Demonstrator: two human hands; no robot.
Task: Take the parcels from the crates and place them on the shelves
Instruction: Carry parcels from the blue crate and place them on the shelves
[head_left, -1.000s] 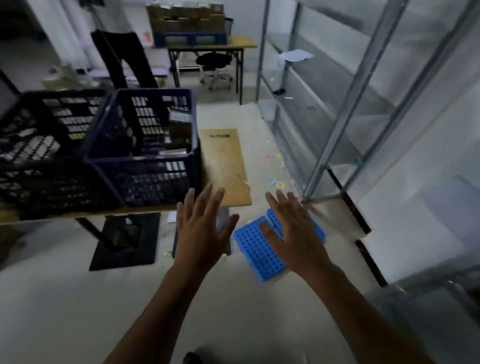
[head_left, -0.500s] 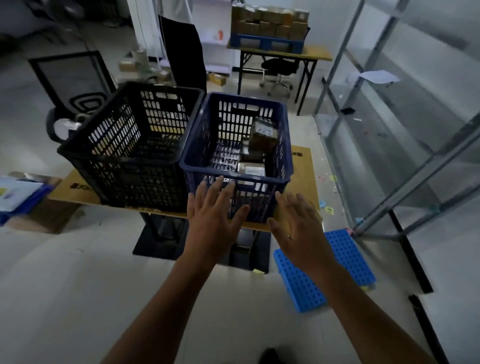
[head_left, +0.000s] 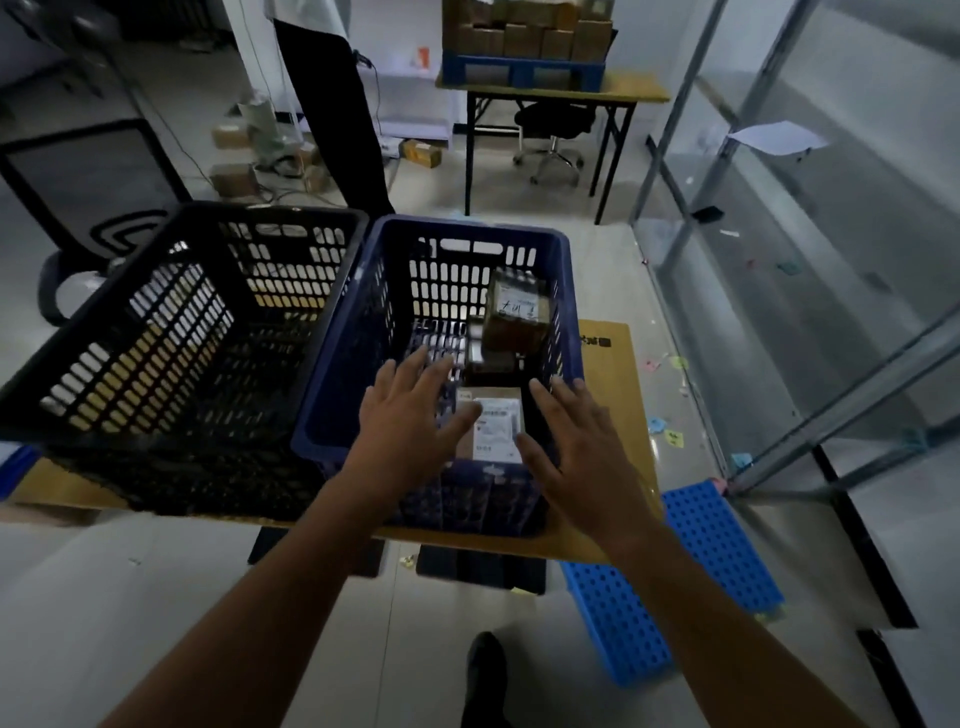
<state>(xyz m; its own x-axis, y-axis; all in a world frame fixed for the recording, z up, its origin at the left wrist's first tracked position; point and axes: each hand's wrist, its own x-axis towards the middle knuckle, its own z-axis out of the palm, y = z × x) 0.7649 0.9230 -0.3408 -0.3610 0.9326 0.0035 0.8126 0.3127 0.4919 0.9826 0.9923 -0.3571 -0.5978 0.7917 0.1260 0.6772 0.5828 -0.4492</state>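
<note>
Head view: I look down into the blue crate (head_left: 467, 227), which stands at the right end of the worktop (head_left: 615, 387), touching the black crate (head_left: 208, 364) on its left. The flat parcel (head_left: 493, 423) lies on the blue crate's floor against its near wall, white label up. Its long axis runs from near wall to far wall.

A taller brown box (head_left: 517, 314) stands on end behind it, by the right wall, label toward me.

My left hand (head_left: 410, 415) and right hand (head_left: 582, 457) are both spread wide and hold nothing. They hang over the near rim, one on each side of the flat parcel. The left thumb overlaps the parcel's left edge, but I cannot tell whether it touches.

I judge the flat parcel to be light and fairly stiff cardboard, its taped faces perhaps a little slick. I would clasp its two long edges, palms in, and lift it level. The shelves (head_left: 779, 218) stand well apart to the right.
</note>
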